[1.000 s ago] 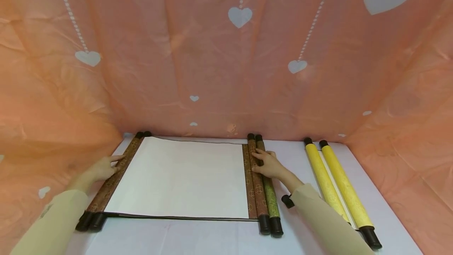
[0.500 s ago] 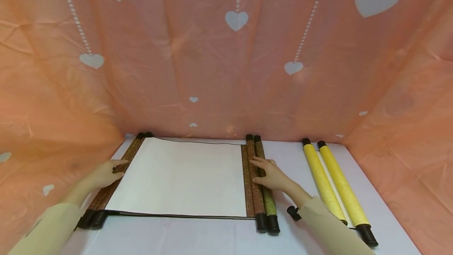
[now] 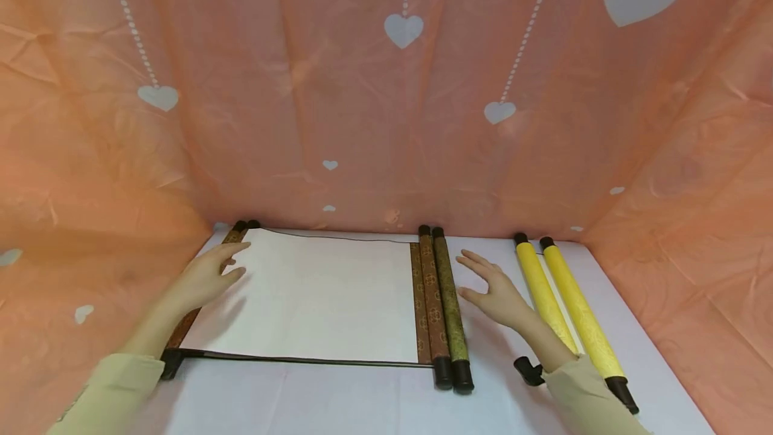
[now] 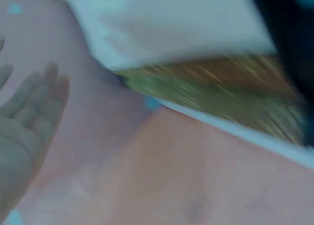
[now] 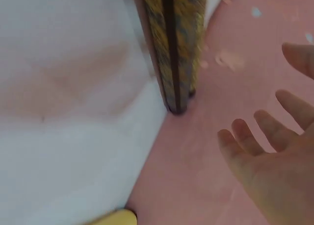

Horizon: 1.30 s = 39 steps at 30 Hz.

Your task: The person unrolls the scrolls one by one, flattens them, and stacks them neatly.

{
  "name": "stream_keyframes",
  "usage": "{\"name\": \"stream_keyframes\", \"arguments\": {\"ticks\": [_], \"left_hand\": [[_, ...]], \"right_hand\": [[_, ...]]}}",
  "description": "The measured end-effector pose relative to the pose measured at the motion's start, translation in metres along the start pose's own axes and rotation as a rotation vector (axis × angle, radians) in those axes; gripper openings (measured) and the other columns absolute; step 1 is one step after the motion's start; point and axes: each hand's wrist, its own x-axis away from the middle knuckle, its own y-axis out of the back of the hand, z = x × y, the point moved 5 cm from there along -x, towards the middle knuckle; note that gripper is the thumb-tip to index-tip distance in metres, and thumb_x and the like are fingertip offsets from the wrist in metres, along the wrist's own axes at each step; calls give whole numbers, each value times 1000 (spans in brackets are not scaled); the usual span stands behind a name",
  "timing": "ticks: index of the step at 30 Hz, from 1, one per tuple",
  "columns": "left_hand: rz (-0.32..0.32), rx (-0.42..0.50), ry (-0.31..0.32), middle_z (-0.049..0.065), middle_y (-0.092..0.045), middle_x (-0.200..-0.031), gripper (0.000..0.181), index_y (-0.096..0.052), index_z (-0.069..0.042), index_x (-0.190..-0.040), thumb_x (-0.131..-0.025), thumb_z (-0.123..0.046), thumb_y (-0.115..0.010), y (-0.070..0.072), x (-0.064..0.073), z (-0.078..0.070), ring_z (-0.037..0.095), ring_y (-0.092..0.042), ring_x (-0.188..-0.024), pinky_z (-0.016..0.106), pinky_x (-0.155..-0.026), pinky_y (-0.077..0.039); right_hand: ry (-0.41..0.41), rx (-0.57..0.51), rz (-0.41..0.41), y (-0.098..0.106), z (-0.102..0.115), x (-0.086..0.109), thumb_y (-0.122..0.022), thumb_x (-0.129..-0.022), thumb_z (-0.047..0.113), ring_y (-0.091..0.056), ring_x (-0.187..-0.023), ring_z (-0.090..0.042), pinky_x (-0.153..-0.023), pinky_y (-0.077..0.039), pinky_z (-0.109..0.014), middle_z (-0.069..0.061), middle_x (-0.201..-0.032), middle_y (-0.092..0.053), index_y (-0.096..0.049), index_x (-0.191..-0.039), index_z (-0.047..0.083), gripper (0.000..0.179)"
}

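Observation:
A hanging scroll with white paper [image 3: 314, 294] lies unrolled on the table. Brown patterned rollers with black knobs border it: a left roller [image 3: 183, 331] and a right roller [image 3: 433, 294]. A green patterned roller [image 3: 451, 301] lies alongside the right one. My left hand [image 3: 205, 280] hovers over the left roller and paper edge, fingers stretched, holding nothing; it partly hides that roller. To the right of the green roller, my right hand [image 3: 498, 297] is raised with spread fingers, touching nothing. Both wrist views show the hands empty; the rollers there are blurred.
Two parallel yellow rollers [image 3: 546, 294] with black ends lie on the right of the white table [image 3: 338, 398]. A pink-orange curtain [image 3: 362, 119] with hearts encloses the back and sides. A small black object [image 3: 529, 371] is at the right cuff.
Both hands have come off the rollers. The left hand has lifted and shifted right over the paper edge; the right hand has moved right, away from the green roller. The scroll stays spread.

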Motion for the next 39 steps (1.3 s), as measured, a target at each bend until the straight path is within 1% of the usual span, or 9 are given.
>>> {"name": "stream_keyframes", "arguments": {"ticks": [7, 9, 11, 17, 21, 24, 31, 35, 39], "left_hand": [[-107, 108, -36, 26, -47, -153, 55, -48, 0, -152, -100, -6, -62, -23, -38, -63, 46, -61, -122, 61, -94, -53], [-109, 152, -62, 25, -47, -153, 55, -49, -1, -153, -100, -6, -61, -34, -49, -83, 45, -61, -123, 61, -96, -52], [-96, 188, -87, 23, -47, -154, 55, -48, -1, -153, -100, -8, -62, -47, -60, -102, 43, -60, -125, 59, -98, -52], [4, 257, -168, 19, -45, -158, 59, -46, -5, -156, -100, -13, -64, -96, -87, -165, 37, -60, -127, 55, -101, -52], [110, 296, -236, 15, -44, -159, 61, -44, -10, -158, -101, -15, -64, -134, -99, -205, 35, -60, -128, 55, -103, -50], [187, 330, -274, 16, -44, -160, 60, -45, -11, -158, -102, -15, -64, -162, -106, -233, 35, -57, -132, 53, -105, -49], [310, 278, -353, 8, -48, -157, 58, -47, -17, -157, -102, -24, -66, -222, -110, -296, 20, -63, -120, 29, -93, -53], [365, 209, -398, 6, -47, -158, 60, -46, -17, -158, -102, -26, -67, -250, -107, -322, 15, -64, -120, 22, -92, -51], [441, 139, -431, 4, -45, -160, 62, -43, -18, -160, -103, -31, -65, -275, -104, -341, 12, -55, -133, 24, -104, -46]], "right_hand": [[-66, -62, -154, 51, -17, 20, -71, -96, 2, -42, -141, -47, -107, -41, -66, -23, -162, -38, -53, -149, -2, 56], [-104, -42, -183, 66, -23, 28, -70, -97, 3, -45, -137, -46, -109, -43, -57, -23, -161, -38, -53, -149, -2, 55], [-151, -23, -191, 81, -30, 38, -69, -98, 5, -47, -133, -47, -109, -43, -58, -25, -161, -37, -51, -150, -2, 55], [-260, 2, -149, 113, -53, 64, -67, -100, 10, -43, -132, -54, -104, -39, -68, -32, -159, -34, -43, -154, -4, 61], [-302, 31, -123, 126, -76, 77, -68, -100, 11, -45, -129, -57, -95, -53, -32, -35, -156, -35, -41, -154, -7, 62], [-349, 62, -82, 131, -92, 85, -68, -100, 13, -48, -126, -59, -79, -49, -15, -38, -154, -35, -41, -153, -8, 63], [-484, 111, 83, 130, -118, 97, -69, -99, 20, -57, -120, -56, -87, -57, -49, -43, -146, -41, -39, -152, -10, 68], [-528, 111, 142, 128, -128, 99, -69, -100, 25, -62, -115, -49, -84, -55, -45, -42, -142, -47, -39, -152, -11, 70], [-538, 92, 157, 128, -135, 104, -68, -101, 25, -62, -115, -48, -80, -54, -40, -42, -145, -44, -38, -152, -12, 69]]}}
